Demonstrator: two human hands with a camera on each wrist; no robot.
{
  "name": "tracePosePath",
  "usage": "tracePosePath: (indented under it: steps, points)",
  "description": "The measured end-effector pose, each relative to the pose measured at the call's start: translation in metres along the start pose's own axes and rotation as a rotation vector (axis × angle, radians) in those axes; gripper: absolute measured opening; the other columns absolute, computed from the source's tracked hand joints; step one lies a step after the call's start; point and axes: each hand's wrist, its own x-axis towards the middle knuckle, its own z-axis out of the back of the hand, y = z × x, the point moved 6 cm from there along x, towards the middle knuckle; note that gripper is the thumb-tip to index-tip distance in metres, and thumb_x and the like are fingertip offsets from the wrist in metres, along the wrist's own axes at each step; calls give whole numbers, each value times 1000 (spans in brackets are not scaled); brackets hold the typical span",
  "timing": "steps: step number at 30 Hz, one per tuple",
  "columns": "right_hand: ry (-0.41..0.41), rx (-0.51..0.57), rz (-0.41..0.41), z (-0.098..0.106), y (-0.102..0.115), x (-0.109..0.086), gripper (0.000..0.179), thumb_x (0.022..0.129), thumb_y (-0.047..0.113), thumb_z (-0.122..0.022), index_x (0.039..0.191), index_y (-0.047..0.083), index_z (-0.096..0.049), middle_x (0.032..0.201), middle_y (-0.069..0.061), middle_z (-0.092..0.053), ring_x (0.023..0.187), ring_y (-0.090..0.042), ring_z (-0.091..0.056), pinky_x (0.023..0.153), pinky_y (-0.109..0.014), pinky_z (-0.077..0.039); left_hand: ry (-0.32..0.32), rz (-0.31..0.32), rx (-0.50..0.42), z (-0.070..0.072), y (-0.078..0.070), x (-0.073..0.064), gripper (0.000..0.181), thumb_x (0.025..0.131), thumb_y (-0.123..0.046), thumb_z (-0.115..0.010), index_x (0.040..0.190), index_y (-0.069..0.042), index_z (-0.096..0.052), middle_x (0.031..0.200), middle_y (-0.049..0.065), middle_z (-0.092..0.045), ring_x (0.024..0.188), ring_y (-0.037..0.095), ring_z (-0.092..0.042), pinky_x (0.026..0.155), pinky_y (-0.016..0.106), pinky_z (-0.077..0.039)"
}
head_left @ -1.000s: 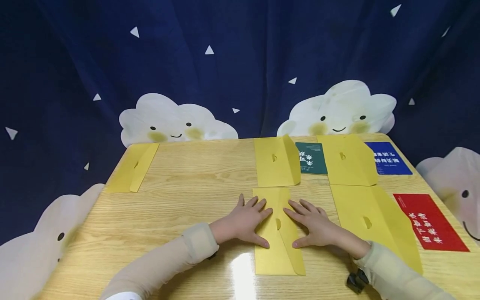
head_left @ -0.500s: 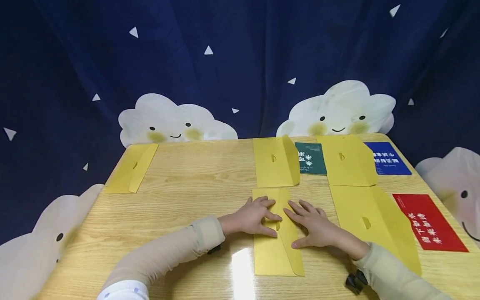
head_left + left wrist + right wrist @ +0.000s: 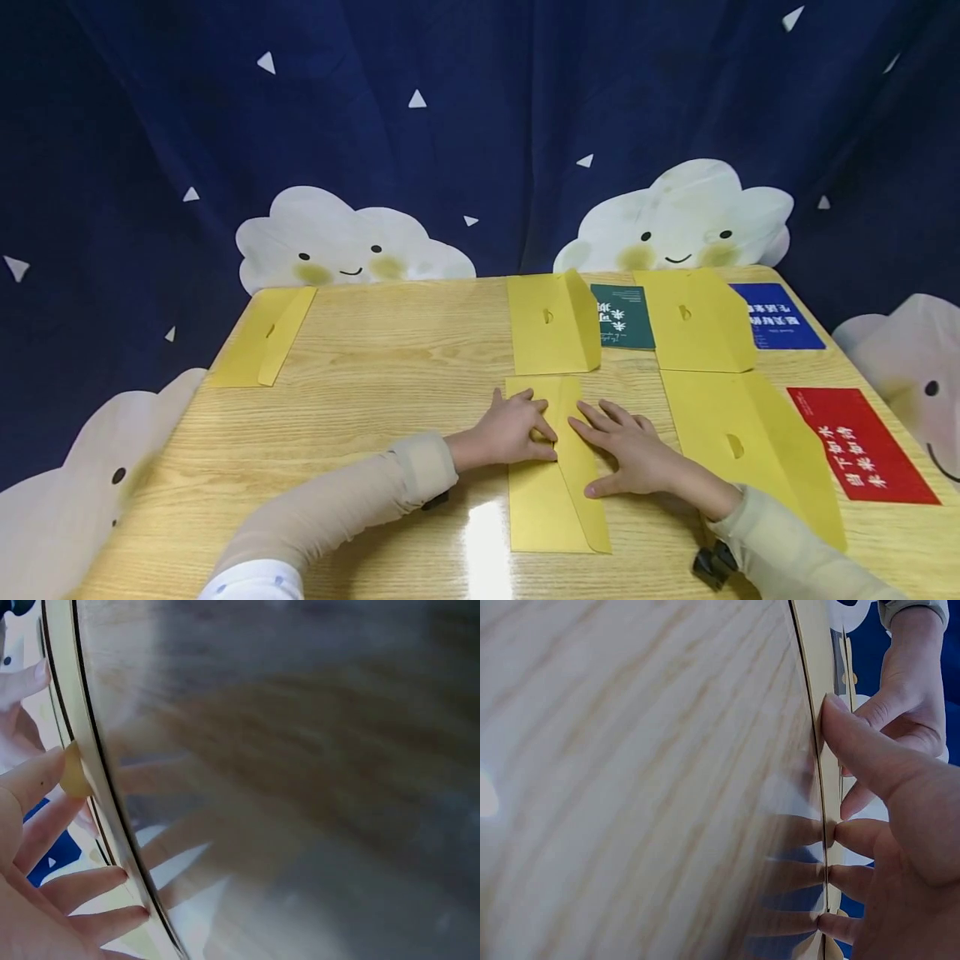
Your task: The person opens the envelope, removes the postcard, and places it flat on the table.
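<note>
A yellow paper envelope (image 3: 543, 517) lies flat in front of me in the head view, its flap (image 3: 588, 500) folded over from the right. Thumb and index finger of my left hand (image 3: 510, 433) come together at the small half-round tab in its middle. The left wrist view shows that tab (image 3: 75, 774) standing up between these two fingertips, pinched, while the other fingers spread on the paper. Spread and fairly straight, the fingers of my right hand (image 3: 630, 454) rest on the flap and the envelope's right edge, as the right wrist view also shows (image 3: 862, 847).
More yellow envelopes lie around: one at far left (image 3: 258, 342), two along the back (image 3: 536, 354) (image 3: 697, 350), one at right (image 3: 720, 417). Green (image 3: 633, 321), blue (image 3: 783, 321) and red (image 3: 862, 450) cards lie beside them on the wooden table (image 3: 375, 350).
My left hand has moved right from the envelope's left part to its middle, and its thumb and index finger have closed at the tab. The right hand has stayed in place.
</note>
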Motion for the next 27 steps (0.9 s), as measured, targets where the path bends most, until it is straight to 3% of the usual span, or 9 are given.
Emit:
tracePosePath:
  steps: [11,20,27]
  points:
    - [-20,26,-2,9,3,2,90,71,56,-67,139,5,-38,144,-19,-28,128,-46,-21,88,-68,-21,27,-4,-11,-1,7,0,30,76,-46,-67,99,-27,-72,134,14,-45,127,39,-33,89,69,-26]
    - [-136,-44,-23,8,12,12,83,71,59,-66,136,13,-44,132,-23,-39,119,-40,-34,84,-60,-33,32,-7,-22,-2,5,0,28,76,-43,-68,98,-26,-73,134,15,-44,126,40,-33,88,69,-27]
    - [-203,-84,-51,13,17,14,82,65,57,-72,128,10,-51,124,-19,-47,112,-36,-42,80,-54,-37,33,-7,-7,-2,5,0,27,77,-43,-68,98,-27,-73,134,14,-44,126,40,-33,88,68,-28]
